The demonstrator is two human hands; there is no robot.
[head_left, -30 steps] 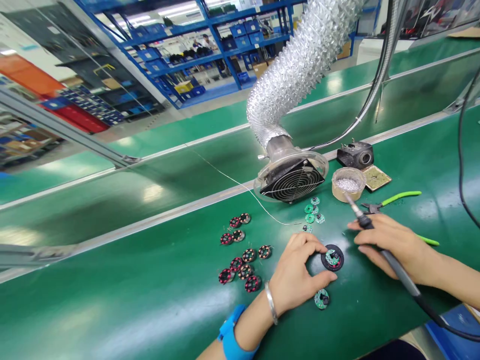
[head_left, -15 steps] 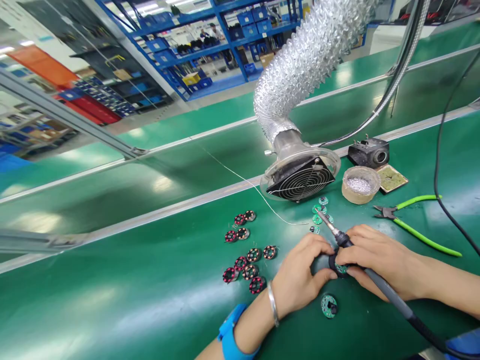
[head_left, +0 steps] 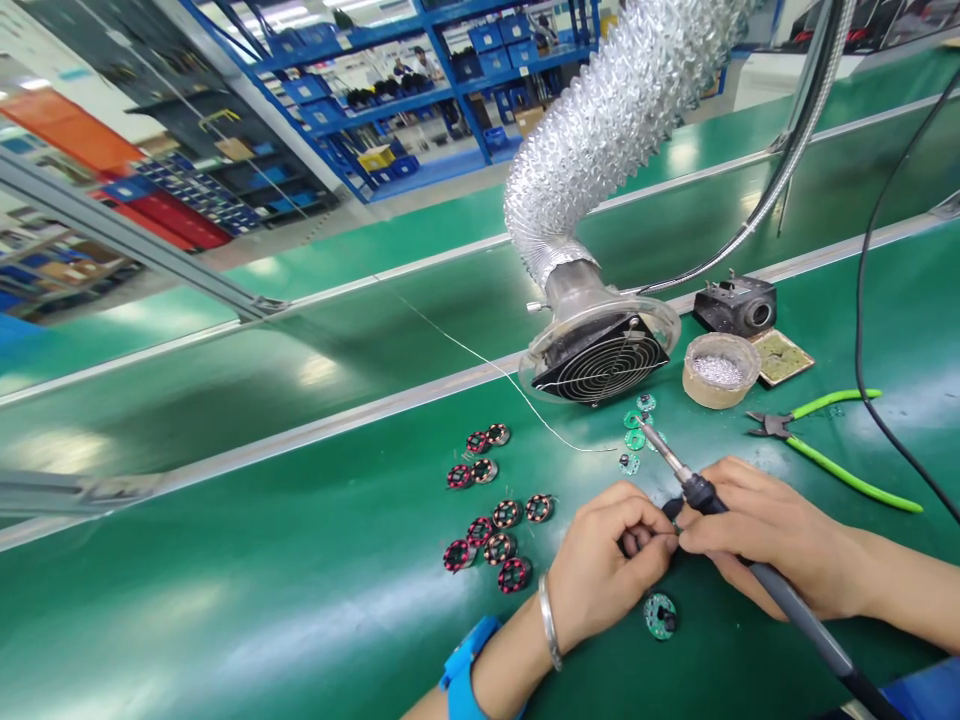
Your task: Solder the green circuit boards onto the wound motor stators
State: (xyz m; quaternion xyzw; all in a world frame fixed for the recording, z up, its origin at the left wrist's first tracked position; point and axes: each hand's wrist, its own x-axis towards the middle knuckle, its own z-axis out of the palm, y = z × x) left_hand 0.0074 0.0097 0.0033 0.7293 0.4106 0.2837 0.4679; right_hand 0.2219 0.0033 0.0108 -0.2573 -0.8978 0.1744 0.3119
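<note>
My right hand (head_left: pixel 780 535) is closed around a soldering iron (head_left: pixel 772 585), whose metal tip points up and away to the left. Its thumb and finger also meet at a small dark round part (head_left: pixel 673 508), mostly hidden between my hands. Thumb and forefinger of my left hand (head_left: pixel 619 550) are pinched together at that part's edge; what lies between them is too small to make out. Just below them a round green circuit board (head_left: pixel 661 616) with a black component lies on the green bench. Several smaller round boards (head_left: pixel 634 439) lie beyond the iron's tip.
Several copper-wound ring coils (head_left: pixel 500 546) lie left of my hands. A fume extractor (head_left: pixel 606 360) hangs ahead. On the right are a tub of metal shavings (head_left: pixel 720 368), a sponge tray (head_left: pixel 782 357), an iron stand (head_left: pixel 736 304), green-handled cutters (head_left: pixel 784 425) and a hanging black cable (head_left: pixel 862 300).
My left thumb and forefinger have closed together, drawing near my right fingertips. The green board in the part between my hands is now covered. The iron has shifted slightly right and down.
</note>
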